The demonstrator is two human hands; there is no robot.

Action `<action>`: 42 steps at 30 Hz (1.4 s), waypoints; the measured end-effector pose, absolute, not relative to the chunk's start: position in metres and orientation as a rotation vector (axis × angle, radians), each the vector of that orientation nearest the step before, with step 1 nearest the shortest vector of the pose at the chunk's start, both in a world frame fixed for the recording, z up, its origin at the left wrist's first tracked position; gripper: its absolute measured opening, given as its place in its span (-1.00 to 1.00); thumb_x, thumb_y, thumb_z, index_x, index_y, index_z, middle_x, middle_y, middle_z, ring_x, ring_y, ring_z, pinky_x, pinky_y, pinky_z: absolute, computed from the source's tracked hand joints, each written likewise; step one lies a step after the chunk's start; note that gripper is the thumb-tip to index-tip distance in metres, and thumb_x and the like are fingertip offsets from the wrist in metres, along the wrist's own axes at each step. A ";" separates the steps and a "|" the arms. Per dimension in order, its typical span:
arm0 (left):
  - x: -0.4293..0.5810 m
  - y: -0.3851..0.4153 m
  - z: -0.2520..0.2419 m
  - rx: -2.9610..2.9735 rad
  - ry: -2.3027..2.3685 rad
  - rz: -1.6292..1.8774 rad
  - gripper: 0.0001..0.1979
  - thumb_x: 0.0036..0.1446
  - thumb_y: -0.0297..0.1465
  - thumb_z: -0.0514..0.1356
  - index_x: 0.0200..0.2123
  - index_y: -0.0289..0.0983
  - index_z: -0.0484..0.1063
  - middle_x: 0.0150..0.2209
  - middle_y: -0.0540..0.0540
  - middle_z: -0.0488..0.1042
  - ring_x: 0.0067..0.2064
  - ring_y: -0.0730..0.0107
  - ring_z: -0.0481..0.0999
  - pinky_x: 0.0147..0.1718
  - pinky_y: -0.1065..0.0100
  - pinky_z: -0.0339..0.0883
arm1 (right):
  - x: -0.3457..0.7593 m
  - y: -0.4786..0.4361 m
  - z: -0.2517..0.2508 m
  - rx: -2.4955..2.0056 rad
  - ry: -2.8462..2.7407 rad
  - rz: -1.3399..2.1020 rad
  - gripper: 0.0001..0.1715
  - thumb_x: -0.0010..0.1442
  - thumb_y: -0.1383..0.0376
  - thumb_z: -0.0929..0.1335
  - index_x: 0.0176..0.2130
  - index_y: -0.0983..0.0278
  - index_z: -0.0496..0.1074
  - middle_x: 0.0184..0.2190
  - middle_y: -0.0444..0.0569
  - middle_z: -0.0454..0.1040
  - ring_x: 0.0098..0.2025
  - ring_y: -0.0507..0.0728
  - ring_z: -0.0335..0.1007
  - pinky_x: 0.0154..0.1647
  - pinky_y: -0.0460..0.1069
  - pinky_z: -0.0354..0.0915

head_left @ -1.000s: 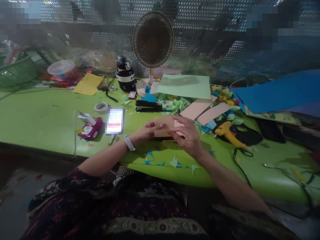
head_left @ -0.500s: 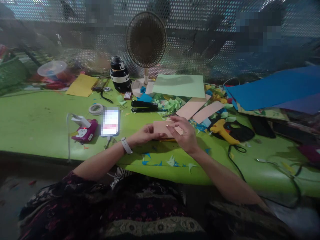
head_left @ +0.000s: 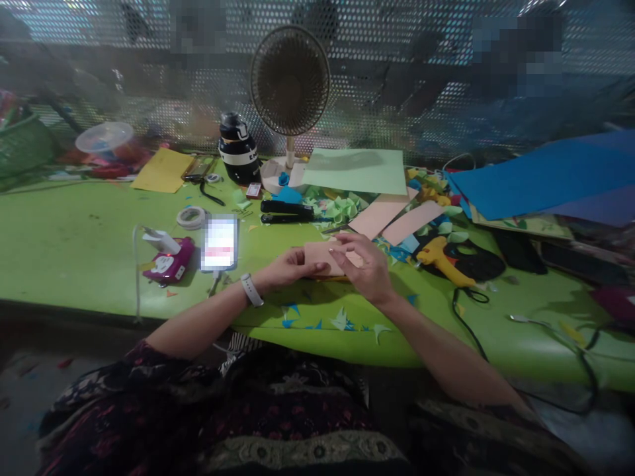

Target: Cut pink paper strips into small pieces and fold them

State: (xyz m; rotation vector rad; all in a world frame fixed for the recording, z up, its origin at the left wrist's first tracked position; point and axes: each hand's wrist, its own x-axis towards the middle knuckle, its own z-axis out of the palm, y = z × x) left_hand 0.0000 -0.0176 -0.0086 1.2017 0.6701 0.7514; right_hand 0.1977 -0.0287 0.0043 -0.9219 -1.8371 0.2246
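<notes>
A small peach paper piece lies on the green table in front of me. My left hand, with a white wristband, pinches its left end with closed fingers. My right hand rests over its right end, fingers curled onto the paper. Two more peach paper strips lie just beyond my right hand. Blue and green paper scraps are scattered near the table's front edge below my hands.
A phone and pink gadget lie left of my hands. Tape roll, black stapler, dark bottle and desk fan stand behind. Yellow glue gun with cord and blue sheets lie right.
Both hands drew the peach paper slightly toward me and closed more tightly on it. The view shifted a little to the right since the earliest frame.
</notes>
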 end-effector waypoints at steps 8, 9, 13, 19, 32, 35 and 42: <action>0.000 -0.016 -0.013 1.178 0.670 0.769 -0.56 0.00 -0.22 0.44 -0.09 -0.34 0.56 -0.15 -0.18 0.61 -0.21 0.39 0.56 -0.14 0.33 0.42 | 0.199 -0.029 0.004 -0.938 -1.852 0.260 -0.82 0.27 0.21 0.40 -0.37 0.19 0.42 -0.13 0.05 0.60 -0.03 0.20 0.52 0.01 0.18 0.42; 0.000 -0.016 -0.013 1.178 0.673 0.769 -0.56 0.00 -0.22 0.44 -0.09 -0.34 0.56 -0.15 -0.18 0.61 -0.21 0.40 0.56 -0.15 0.33 0.42 | 0.199 -0.029 0.004 -0.937 -1.855 0.262 -0.82 0.27 0.21 0.40 -0.37 0.19 0.42 -0.12 0.05 0.60 -0.02 0.21 0.52 0.02 0.18 0.42; 0.000 -0.017 -0.010 1.196 0.682 0.765 -0.57 0.00 -0.19 0.43 -0.14 -0.36 0.56 -0.19 -0.17 0.61 -0.24 0.41 0.54 -0.15 0.34 0.40 | 0.199 -0.029 0.004 -0.928 -1.861 0.271 -0.83 0.26 0.22 0.40 -0.37 0.20 0.42 -0.12 0.08 0.60 0.00 0.22 0.52 0.03 0.18 0.42; 0.000 -0.018 -0.007 1.229 0.693 0.768 -0.55 -0.01 -0.15 0.43 -0.15 -0.37 0.56 -0.23 -0.17 0.59 -0.28 0.42 0.51 -0.22 0.36 0.38 | 0.198 -0.029 0.006 -0.940 -1.840 0.316 -0.83 0.25 0.20 0.41 -0.37 0.19 0.42 -0.12 0.05 0.59 -0.01 0.21 0.51 0.04 0.17 0.41; -0.001 -0.015 -0.016 1.195 0.686 0.772 -0.60 0.05 -0.21 0.41 -0.13 -0.37 0.56 -0.20 -0.18 0.60 -0.27 0.44 0.53 -0.22 0.37 0.40 | 0.197 -0.024 0.007 -1.112 -1.520 1.022 -0.51 0.02 -0.11 0.49 -0.44 0.25 0.44 -0.19 0.02 0.53 -0.38 0.06 0.39 -0.33 0.03 0.39; -0.001 -0.015 -0.013 1.162 0.723 0.760 -0.60 0.00 -0.22 0.44 -0.15 -0.36 0.57 -0.17 -0.20 0.61 -0.25 0.40 0.57 -0.22 0.36 0.44 | 0.197 -0.023 0.007 -1.122 -1.482 1.019 -0.50 -0.02 -0.13 0.50 -0.43 0.24 0.45 -0.31 -0.02 0.51 -0.38 0.07 0.37 -0.37 0.01 0.36; -0.003 -0.015 -0.011 1.186 0.779 0.675 -0.62 -0.07 -0.22 0.48 -0.29 -0.41 0.60 -0.35 -0.24 0.63 -0.39 0.39 0.59 -0.35 0.36 0.47 | 0.197 -0.022 0.008 -1.121 -1.419 1.069 -0.44 -0.08 -0.18 0.51 -0.46 0.22 0.42 -0.48 -0.10 0.40 -0.45 0.06 0.28 -0.44 -0.01 0.30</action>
